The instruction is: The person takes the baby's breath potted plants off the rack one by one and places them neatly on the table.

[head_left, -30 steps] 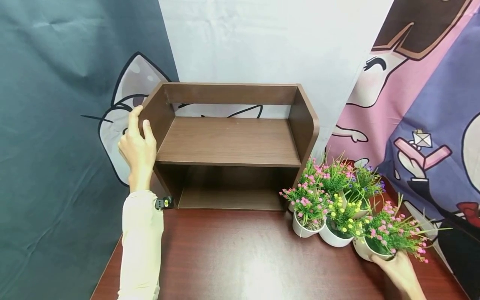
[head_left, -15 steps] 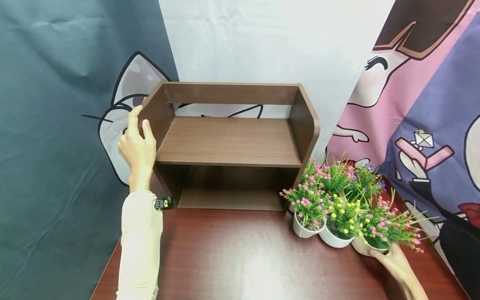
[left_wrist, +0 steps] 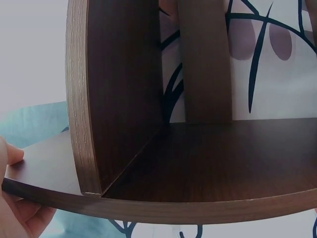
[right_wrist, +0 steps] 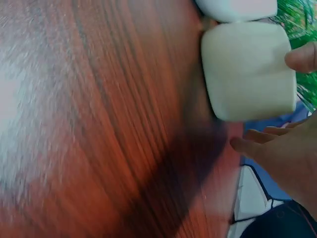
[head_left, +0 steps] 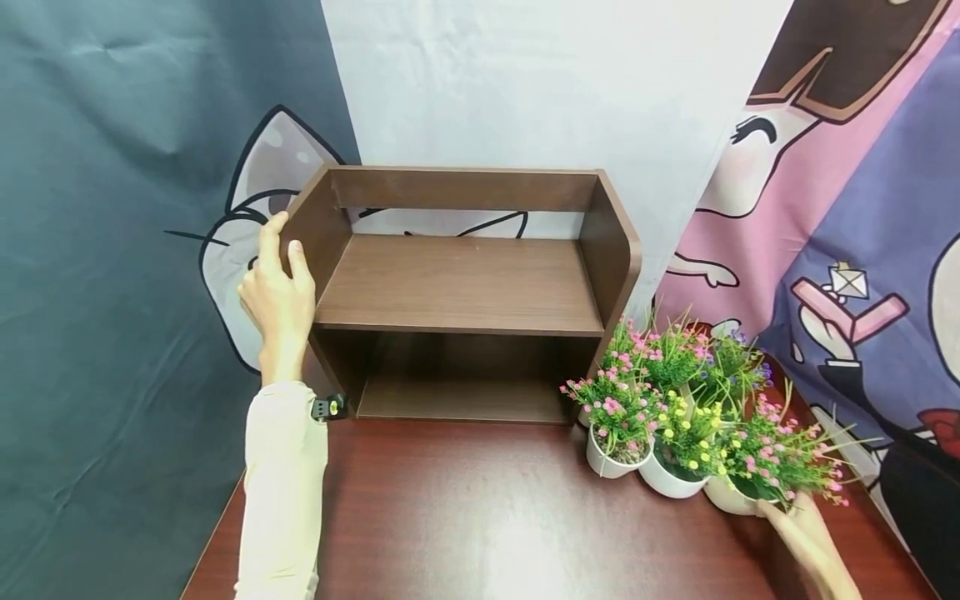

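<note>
My left hand [head_left: 277, 292] grips the left side panel of a brown wooden shelf [head_left: 465, 283]; in the left wrist view the thumb lies on one face and the curled fingers [left_wrist: 34, 215] on the other. At the right, a potted plant with pink flowers [head_left: 783, 454] stands on the table in a white pot [right_wrist: 250, 74]. Beside that pot is my right hand [head_left: 802, 533], its thumb close to the rim and its other fingers spread apart from the wall. Whether the thumb touches the pot I cannot tell.
A white pot with yellow flowers [head_left: 686, 446] stands beside the right-hand pot. Another pink-flowered plant [head_left: 615, 421] is in front of the shelf's right side, and several more plants crowd behind. The reddish-brown table [head_left: 450, 508] runs up to patterned cloth walls [head_left: 540, 83].
The right-hand pot has shifted slightly left, towards the yellow-flowered one. My right hand has since loosened and drawn back a little from it. My left hand stays on the shelf.
</note>
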Tool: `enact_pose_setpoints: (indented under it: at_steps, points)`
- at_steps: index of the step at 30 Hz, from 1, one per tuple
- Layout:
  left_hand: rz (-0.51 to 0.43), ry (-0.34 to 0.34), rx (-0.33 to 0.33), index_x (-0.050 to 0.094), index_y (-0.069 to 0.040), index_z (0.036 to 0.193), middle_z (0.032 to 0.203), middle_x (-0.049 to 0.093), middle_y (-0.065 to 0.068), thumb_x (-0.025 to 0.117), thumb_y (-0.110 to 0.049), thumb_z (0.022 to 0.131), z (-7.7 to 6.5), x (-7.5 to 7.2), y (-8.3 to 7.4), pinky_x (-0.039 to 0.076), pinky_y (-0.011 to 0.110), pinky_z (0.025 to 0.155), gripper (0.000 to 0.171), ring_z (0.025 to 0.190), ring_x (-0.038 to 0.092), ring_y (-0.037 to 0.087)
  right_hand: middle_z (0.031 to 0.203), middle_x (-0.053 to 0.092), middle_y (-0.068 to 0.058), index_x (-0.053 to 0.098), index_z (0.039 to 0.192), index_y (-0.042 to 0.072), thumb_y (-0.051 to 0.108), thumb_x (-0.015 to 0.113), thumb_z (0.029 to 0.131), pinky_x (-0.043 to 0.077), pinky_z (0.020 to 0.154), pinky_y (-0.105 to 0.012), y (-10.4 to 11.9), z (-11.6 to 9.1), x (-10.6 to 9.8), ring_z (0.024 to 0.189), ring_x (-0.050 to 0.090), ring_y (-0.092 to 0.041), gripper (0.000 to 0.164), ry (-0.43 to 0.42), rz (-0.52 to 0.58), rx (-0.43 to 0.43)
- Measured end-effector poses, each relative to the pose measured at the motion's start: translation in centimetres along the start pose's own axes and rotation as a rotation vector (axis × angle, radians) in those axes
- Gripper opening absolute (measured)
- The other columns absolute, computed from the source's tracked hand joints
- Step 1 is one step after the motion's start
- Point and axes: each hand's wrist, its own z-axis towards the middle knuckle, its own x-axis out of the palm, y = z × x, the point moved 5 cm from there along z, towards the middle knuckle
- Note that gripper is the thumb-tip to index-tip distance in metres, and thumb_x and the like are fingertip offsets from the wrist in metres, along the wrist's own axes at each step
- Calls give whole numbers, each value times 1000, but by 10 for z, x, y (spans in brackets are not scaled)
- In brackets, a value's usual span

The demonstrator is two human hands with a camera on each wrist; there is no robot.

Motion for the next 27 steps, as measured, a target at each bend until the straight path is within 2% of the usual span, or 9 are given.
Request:
enact_pose_setpoints:
  at_steps: [3,5,7,11,13,16,19,23,27]
  points:
    - [-10,11,5,44,-35,123,81,61,16,39,-33,88,1,2,-2,29,40,55,35,57,45,34,114,44,-28,18,130,-7,19,52,84,28,74,-8,-21,0,-4,91,45,3,63,4,-14,29]
    - [-17,23,6,43,-35,123,83,61,15,38,-33,88,1,3,-3,29,39,55,36,56,44,33,115,50,-12,21,132,1,18,53,83,31,69,-8,-49,2,-9,82,50,4,61,-35,-24,27]
    - [-19,33,3,42,-35,124,80,61,14,39,-32,88,2,4,-3,28,38,55,36,55,43,31,128,39,-14,13,137,6,18,50,85,34,83,-21,-76,3,-14,102,50,-11,65,-45,13,88]
    - [-16,54,-24,41,-36,124,76,60,15,40,-31,87,2,2,-1,29,39,57,38,56,43,31,136,19,-20,7,139,19,24,48,86,25,86,-9,-112,5,-30,110,26,10,67,-143,-27,148]
    - [-17,77,-42,39,-37,125,82,61,15,41,-31,87,2,2,0,31,40,59,39,60,46,32,140,16,-8,10,138,23,27,48,86,20,82,-2,-111,4,-40,102,21,20,64,-200,-41,172]
    - [-32,134,-51,34,-37,128,111,56,5,43,-32,85,1,3,-3,34,42,76,44,88,51,29,136,17,11,13,138,25,30,45,87,16,91,-8,-81,-2,-57,93,17,27,61,-267,-24,248]
    - [-33,186,-25,23,-35,134,138,27,-3,45,-36,84,-9,4,-7,21,42,94,54,123,25,19,131,19,19,15,137,29,31,42,88,11,99,-23,-35,-10,-73,93,18,28,56,-329,14,325]
    - [-39,189,48,11,-32,138,143,-7,1,49,-43,80,-34,4,-13,0,49,97,70,128,-11,17,135,21,14,17,135,34,28,38,89,10,99,-26,10,-11,-88,102,20,23,50,-401,20,314]
    - [-100,183,168,12,-29,138,141,-17,6,55,-47,76,-57,3,-30,-10,52,92,77,126,-18,23,140,19,-1,22,136,29,24,39,89,9,100,-30,42,-3,-93,124,15,-2,50,-444,0,223]
